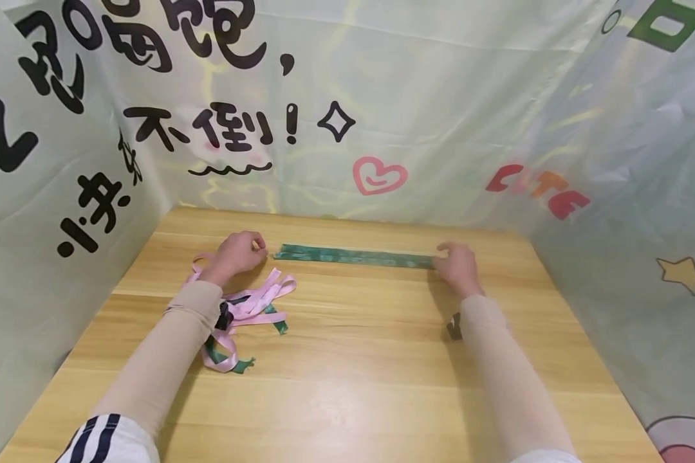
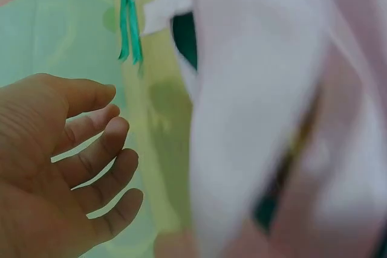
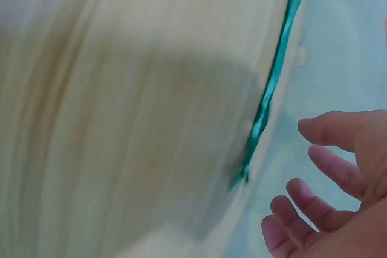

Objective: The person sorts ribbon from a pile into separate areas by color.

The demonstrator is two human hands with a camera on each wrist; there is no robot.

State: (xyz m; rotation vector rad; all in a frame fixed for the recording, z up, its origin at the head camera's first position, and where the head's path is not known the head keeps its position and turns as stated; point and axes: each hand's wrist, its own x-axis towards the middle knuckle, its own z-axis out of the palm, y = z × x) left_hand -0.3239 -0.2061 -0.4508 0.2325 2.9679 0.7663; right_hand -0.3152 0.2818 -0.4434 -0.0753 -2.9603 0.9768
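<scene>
A green ribbon strip [image 1: 353, 256] lies flat and straight across the back of the wooden table, its left end frayed. Just left of that end hovers my left hand [image 1: 240, 253]. Its fingers are loosely bent, with nothing between them in the left wrist view. At the strip's other end is my right hand [image 1: 459, 265]. In the right wrist view its fingers are spread apart and hold nothing, beside the green strip [image 3: 275, 80]. Beneath and beside my left forearm sits a tangled pile of pink ribbons [image 1: 259, 299], with green pieces [image 1: 278, 321] among them.
The wooden table [image 1: 347, 386] is enclosed at the back and sides by a printed cloth [image 1: 440, 96]. Large pink ribbon loops [image 2: 254, 89] hang close before the left wrist camera and hide much of that view.
</scene>
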